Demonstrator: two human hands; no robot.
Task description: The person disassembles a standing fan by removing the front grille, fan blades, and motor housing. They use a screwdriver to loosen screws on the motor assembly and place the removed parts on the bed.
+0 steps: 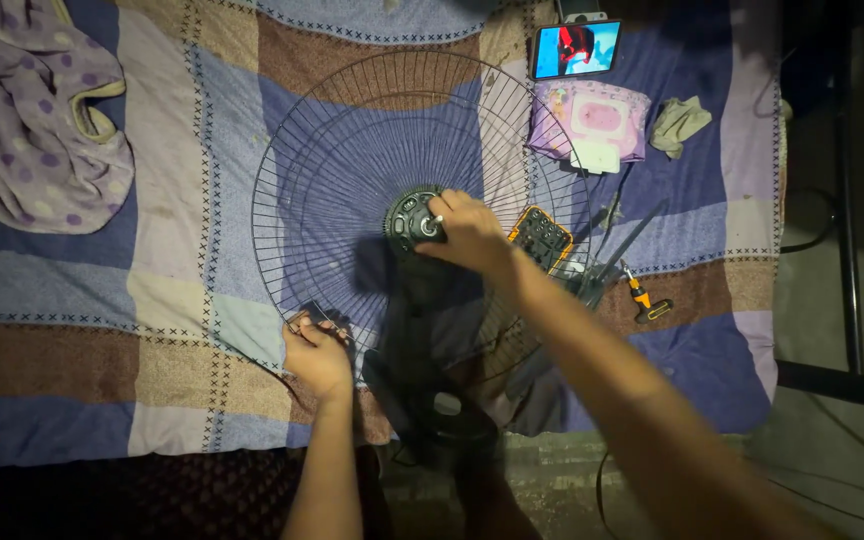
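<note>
Wire fan guard (352,160) lies flat on the checked bedspread (152,250), hub (412,220) at centre. I judge it light, springy, easily bent: hold rim or hub. Right hand (467,232) fingers clenched on hub; left hand (317,355) pinches rim at 7 o'clock. Phone (574,48) at 1 o'clock

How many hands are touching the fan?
2. The left hand grips the lower rim of the wire fan guard. The right hand rests on the round black hub at the centre.
</note>
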